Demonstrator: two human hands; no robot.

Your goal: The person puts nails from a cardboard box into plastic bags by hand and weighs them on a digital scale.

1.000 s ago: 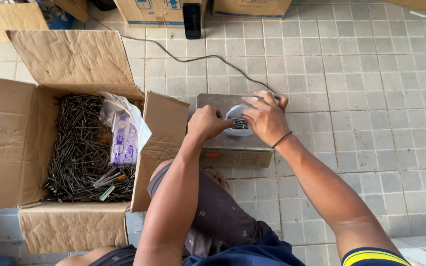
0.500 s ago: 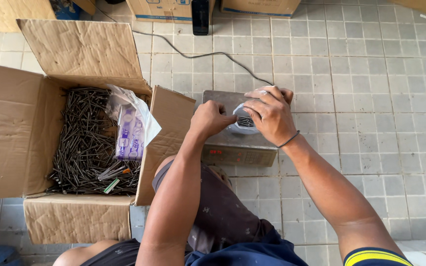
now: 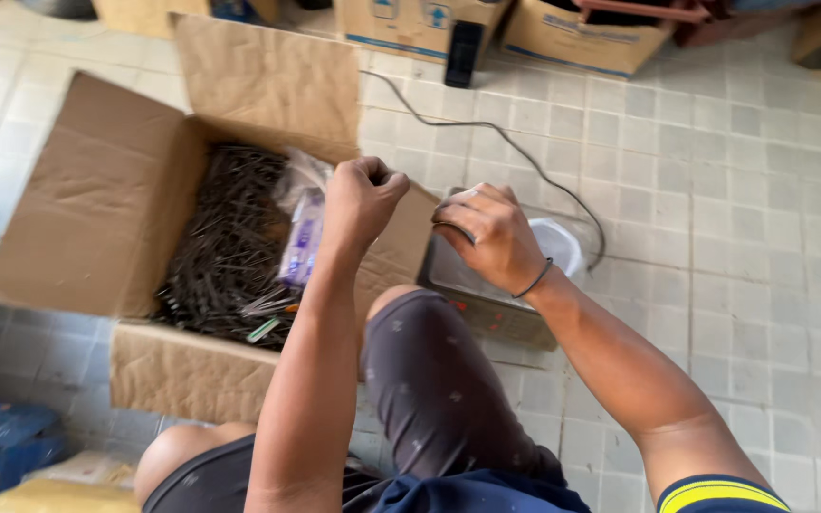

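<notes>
While the person crouches on the tiled floor (image 3: 715, 237), the small weighing scale (image 3: 486, 294) serves as my landmark: it sits just in front of the bent knee, partly hidden under the right forearm. Right hand (image 3: 486, 233) hovers over the scale's platform, fingers curled around the near edge of a clear plastic bag (image 3: 555, 242) that rests on the far right side of the platform; whether the grip is firm I cannot tell, since the fingers hide the bag mouth. Left hand (image 3: 361, 198) is raised to the left of the scale, above the edge of the open cardboard box (image 3: 97, 199), loosely clenched, thumb against fingertips; whatever it pinches, if anything, is too small to make out. Box, left of the scale, holds a dense heap of dark nails (image 3: 225, 237) with a printed plastic packet (image 3: 301, 237) lying on top. Black cable (image 3: 515, 152) runs from behind the scale toward more cartons beyond it. Risks as I judge them: the bag sits near the platform's edge, so a careless tug could tip it off and scatter its contents over the tiles; nail points could pierce the thin plastic or prick a bare fingertip; the forearm leaning near the platform could skew any reading; the trailing cable could snag a wrist.
</notes>
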